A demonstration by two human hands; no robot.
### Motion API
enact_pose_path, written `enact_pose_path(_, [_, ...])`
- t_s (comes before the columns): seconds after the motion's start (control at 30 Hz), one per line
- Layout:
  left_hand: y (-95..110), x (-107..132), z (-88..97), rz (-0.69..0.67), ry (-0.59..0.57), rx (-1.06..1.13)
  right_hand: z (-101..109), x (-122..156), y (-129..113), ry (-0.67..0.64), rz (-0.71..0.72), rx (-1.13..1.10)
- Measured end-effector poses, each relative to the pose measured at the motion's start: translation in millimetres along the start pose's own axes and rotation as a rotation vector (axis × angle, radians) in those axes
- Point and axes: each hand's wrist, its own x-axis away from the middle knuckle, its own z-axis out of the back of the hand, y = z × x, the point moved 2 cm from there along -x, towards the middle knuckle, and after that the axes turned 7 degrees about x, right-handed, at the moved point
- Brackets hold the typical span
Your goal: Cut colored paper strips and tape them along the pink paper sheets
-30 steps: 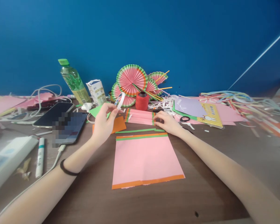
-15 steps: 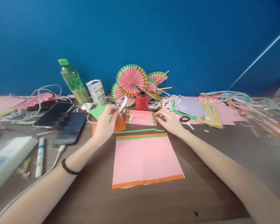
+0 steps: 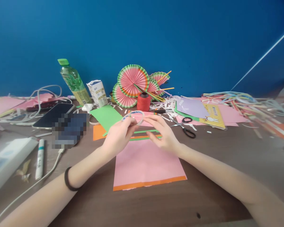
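Note:
My left hand [image 3: 119,134] pinches a ring-shaped roll of clear tape [image 3: 142,115] between thumb and fingers. Close to the roll's right side, the fingertips of my right hand [image 3: 164,134] are stretched out, thumb apart from them; whether they touch the tape I cannot tell. Under both hands lies a pink sheet [image 3: 149,164] with orange and green strips along its far edge and an orange strip along its near edge. A loose green strip [image 3: 146,131] is just beyond it. My hands and the tape partly hide a pleated pink paper [image 3: 151,113].
Black-handled scissors [image 3: 188,132] lie to the right. Behind stand a red thread spool [image 3: 143,102], pleated paper fans [image 3: 133,80], a carton [image 3: 98,94] and a green bottle [image 3: 73,82]. Green paper [image 3: 106,116], phones [image 3: 53,116] and a marker [image 3: 40,160] are on the left.
My left hand has brought the tape roll rightward, over the pink sheet's far edge. My right hand has left the pleated paper and come to the roll, uncovering the scissors.

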Motion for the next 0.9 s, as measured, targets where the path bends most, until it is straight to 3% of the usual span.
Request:
enact_pose_path(0.23, [9.3,4.0,-4.4,0.067,-0.212,0.156,-4.1,3.2,-0.5,-0.088,-0.059,-0.050])
enact_pose_path(0.4, [7.6,3.6,-5.2,0.101,-0.224,0.179,-4.7,4.7,0.4,-0.124,-0.134,-0.133])
enact_pose_path(0.67, [-2.4,1.9,-6.6,0.073,-0.170,-0.124,-5.2,3.3,1.6,-0.097,-0.305,-0.394])
enact_pose_path(0.8, [-2.9,2.4,-8.1,0.040,-0.220,-0.327,-7.5,4.5,2.2,-0.082,-0.398,-0.535])
enact_pose_path(0.9, [-1.7,2.8,-7.7,0.028,-0.258,-0.357,-8.4,5.8,3.6,-0.061,-0.462,-0.568])
